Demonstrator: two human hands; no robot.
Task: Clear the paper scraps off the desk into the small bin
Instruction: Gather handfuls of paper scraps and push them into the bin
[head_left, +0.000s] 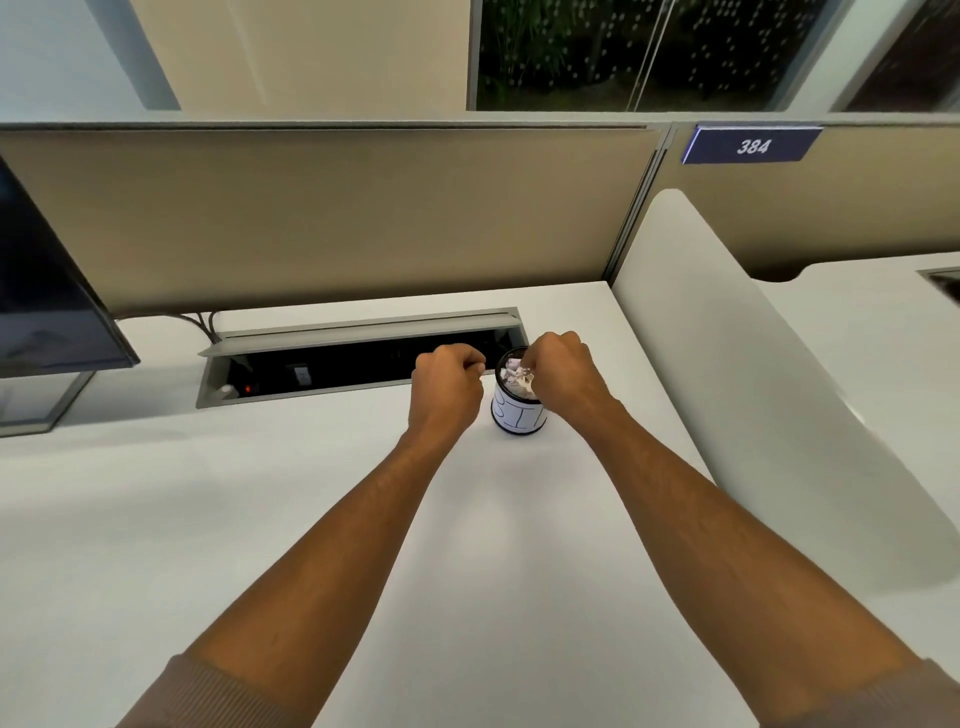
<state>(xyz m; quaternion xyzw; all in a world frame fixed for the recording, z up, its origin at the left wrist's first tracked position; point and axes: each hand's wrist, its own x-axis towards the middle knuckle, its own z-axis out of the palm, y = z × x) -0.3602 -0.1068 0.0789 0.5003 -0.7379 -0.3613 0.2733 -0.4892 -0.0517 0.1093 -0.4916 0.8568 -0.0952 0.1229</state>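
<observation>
Reaching over the white desk, both hands meet at the small bin, an upright cylinder with a hand-lettered label, standing at the far right of the desk just in front of the open cable trough. We see the right hand directly above the bin's mouth, fingers curled downward onto the crumpled paper scraps heaped inside; whether it pinches a scrap or only presses the heap, we cannot tell. The left hand sits just left of the rim, fingers curled, with a thin pale sliver at its fingertips that may be a scrap, though this is too small to confirm. We judge the task nearly done, since no loose scraps show on the visible desk. The deciding relation is vertical: the bin's long axis stands upright and its opening lies just right of the left hand, so anything held there would need only a short rightward carry.
</observation>
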